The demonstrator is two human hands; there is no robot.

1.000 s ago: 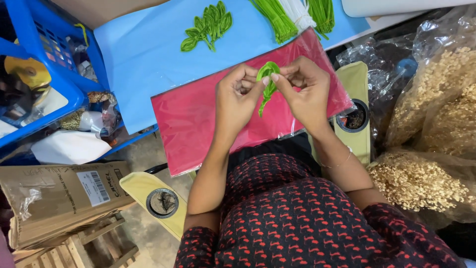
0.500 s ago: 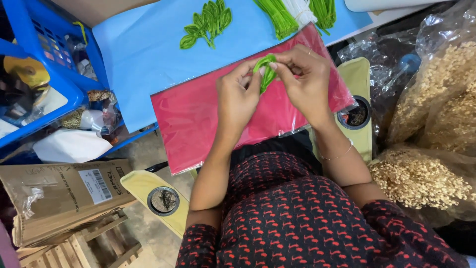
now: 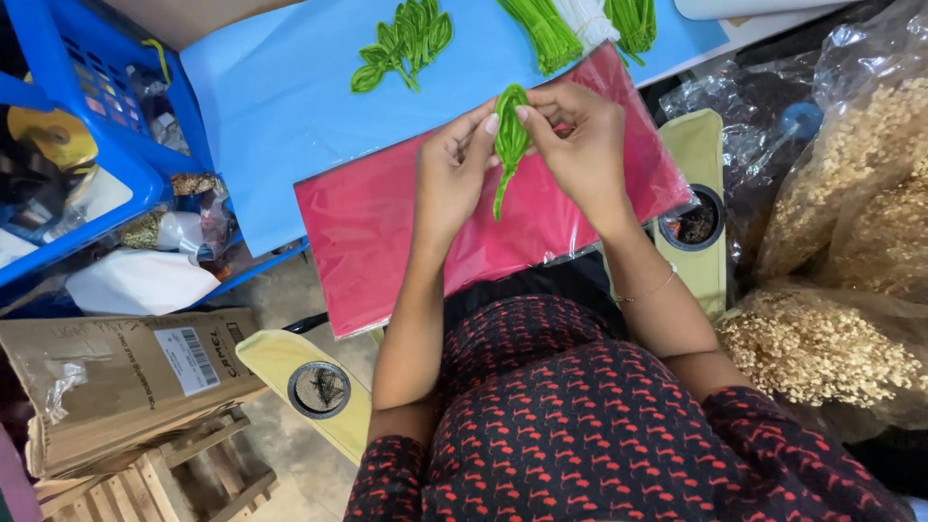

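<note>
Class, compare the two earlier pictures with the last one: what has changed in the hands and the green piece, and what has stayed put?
Both hands, left hand and right hand, still pinch the green leaf. It was bent and curled between the fingers; now it hangs straighter, in a flat leaf shape with its stem pointing down. Nothing was let go. The finished leaves, red sheet and blue sheet stayed as they were.

Green stems (image 3: 546, 29) (tops cut off)
</note>
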